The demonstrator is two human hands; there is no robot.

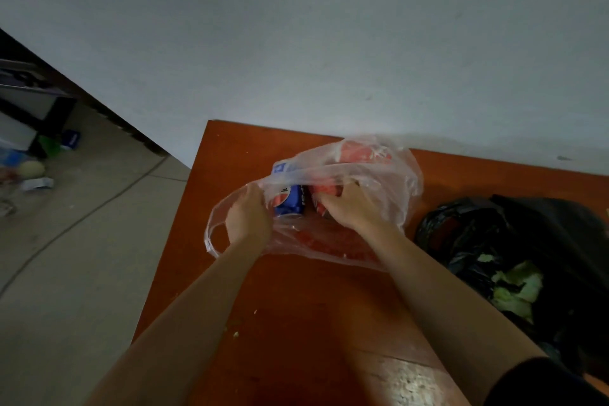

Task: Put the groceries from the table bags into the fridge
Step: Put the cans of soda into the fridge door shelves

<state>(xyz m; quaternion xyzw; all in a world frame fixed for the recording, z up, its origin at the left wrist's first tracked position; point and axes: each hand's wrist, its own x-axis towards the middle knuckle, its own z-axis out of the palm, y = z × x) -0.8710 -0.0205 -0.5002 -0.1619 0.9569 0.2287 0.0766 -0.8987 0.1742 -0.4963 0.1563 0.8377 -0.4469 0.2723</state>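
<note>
Both hands work inside the clear plastic bag (379, 175) on the orange table (296, 323): left hand (248, 216) curls around the blue can (290, 203), right hand (349, 204) closes on a red can (324, 198). Unpacking seems just begun; next, lift the smooth cylinders free of clinging, crinkly film. Right, a black bag (514, 241) holds leafy greens (520, 283).

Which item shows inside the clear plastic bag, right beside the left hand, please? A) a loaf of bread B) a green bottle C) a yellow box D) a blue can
D: a blue can lies in the clear plastic bag, just by the left hand.
</note>
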